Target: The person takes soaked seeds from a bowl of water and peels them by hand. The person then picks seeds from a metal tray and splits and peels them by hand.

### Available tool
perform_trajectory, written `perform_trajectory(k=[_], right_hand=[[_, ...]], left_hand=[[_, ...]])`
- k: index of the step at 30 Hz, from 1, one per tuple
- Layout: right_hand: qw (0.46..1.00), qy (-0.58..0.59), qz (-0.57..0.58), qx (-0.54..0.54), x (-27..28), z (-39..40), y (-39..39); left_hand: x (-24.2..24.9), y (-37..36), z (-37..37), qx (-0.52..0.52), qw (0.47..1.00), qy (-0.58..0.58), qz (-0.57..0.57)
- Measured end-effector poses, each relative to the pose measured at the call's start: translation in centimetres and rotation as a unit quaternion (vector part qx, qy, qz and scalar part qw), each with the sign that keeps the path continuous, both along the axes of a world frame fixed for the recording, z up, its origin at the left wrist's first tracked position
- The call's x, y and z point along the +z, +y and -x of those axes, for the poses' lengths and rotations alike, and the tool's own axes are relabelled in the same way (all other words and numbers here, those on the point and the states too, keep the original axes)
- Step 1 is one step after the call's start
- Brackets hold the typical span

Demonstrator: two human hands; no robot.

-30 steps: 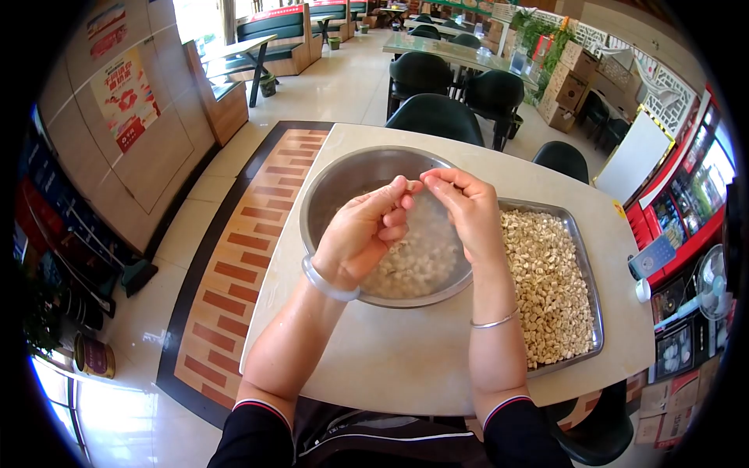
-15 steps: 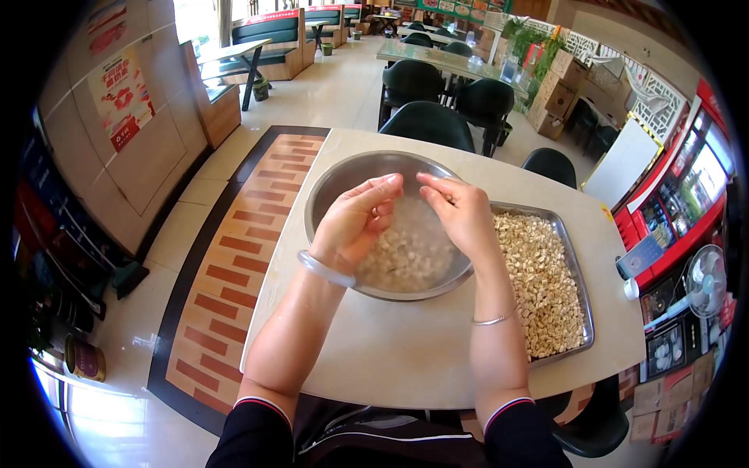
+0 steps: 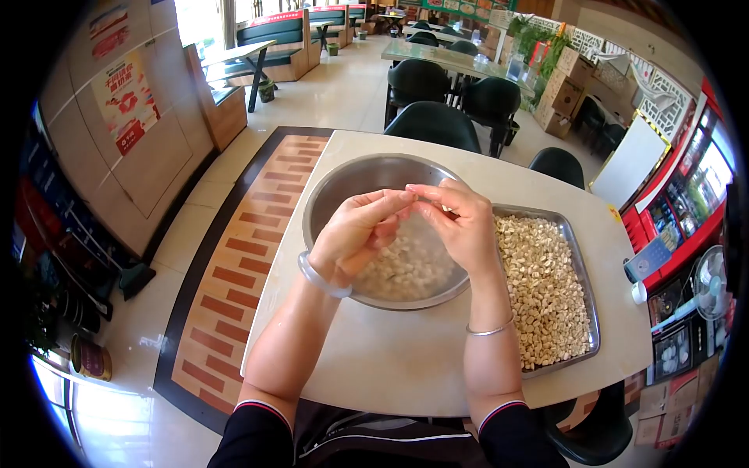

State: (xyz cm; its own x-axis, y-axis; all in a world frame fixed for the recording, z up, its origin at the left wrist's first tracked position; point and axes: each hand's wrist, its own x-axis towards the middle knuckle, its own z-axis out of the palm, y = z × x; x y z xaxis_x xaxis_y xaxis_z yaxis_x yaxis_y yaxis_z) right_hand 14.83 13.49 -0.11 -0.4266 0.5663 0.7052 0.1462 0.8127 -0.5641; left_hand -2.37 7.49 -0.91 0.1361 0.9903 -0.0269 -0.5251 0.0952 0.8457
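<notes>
A wide steel bowl [image 3: 328, 183] stands on the pale table [image 3: 374, 366], holding cloudy water with whitish pieces [image 3: 409, 269] under it. Over the bowl, my left hand [image 3: 363, 226] has its thumb and fingers pinched together. My right hand [image 3: 460, 222] meets it there, fingertips touching or nearly touching the left ones. Whatever lies between the fingertips is too small to make out. To the right of the bowl sits a rectangular metal tray [image 3: 589, 288] filled with small cream-coloured chopped pieces [image 3: 542, 292].
Dark chairs [image 3: 433, 125] stand beyond the table, with another chair [image 3: 597, 429] at its near right. A small white cup [image 3: 638, 292] and a fan [image 3: 708, 285] are at the right, near a red drinks fridge [image 3: 686, 203]. A patterned floor strip [image 3: 234, 269] runs along the left.
My right hand has moved left and slightly down, so the fingertips of both hands now come together above the bowl. The view has shifted slightly.
</notes>
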Motion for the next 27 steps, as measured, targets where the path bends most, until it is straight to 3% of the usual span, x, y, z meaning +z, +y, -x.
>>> perform_trajectory(k=[5, 8, 11, 14, 20, 23, 26, 27], right_hand=[[0.999, -0.019, -0.037, 0.022, 0.0, -0.1, 0.1], [0.999, 0.000, -0.006, 0.040, 0.2, 0.2, -0.3], [0.984, 0.058, 0.134, 0.099, -0.5, 0.4, 0.4], [0.976, 0.083, 0.142, 0.146, -0.6, 0.9, 0.1], [0.984, 0.045, 0.138, 0.100, -0.6, 1.4, -0.4], [0.909, 0.194, 0.357, 0.093, -0.9, 1.5, -0.2], [0.759, 0.352, 0.519, 0.176, -0.2, 0.0, 1.1], [0.753, 0.352, 0.520, 0.197, -0.1, -0.3, 1.5]], left_hand=[[0.4, -0.1, -1.1, 0.066, 0.997, 0.039, -0.010], [0.0, 0.1, -1.0, 0.082, 0.996, 0.041, -0.002], [0.0, 0.1, -1.0, 0.086, 0.996, 0.011, -0.004], [0.3, -0.2, -1.1, 0.076, 0.997, 0.026, -0.016], [-0.5, 0.0, -1.3, 0.079, 0.996, -0.024, -0.021], [-0.8, 0.1, -0.4, -0.031, 0.986, -0.153, -0.064], [0.7, -0.3, -1.8, 0.048, 0.966, -0.254, 0.027], [0.2, 0.1, -1.3, -0.013, 0.953, -0.304, 0.014]])
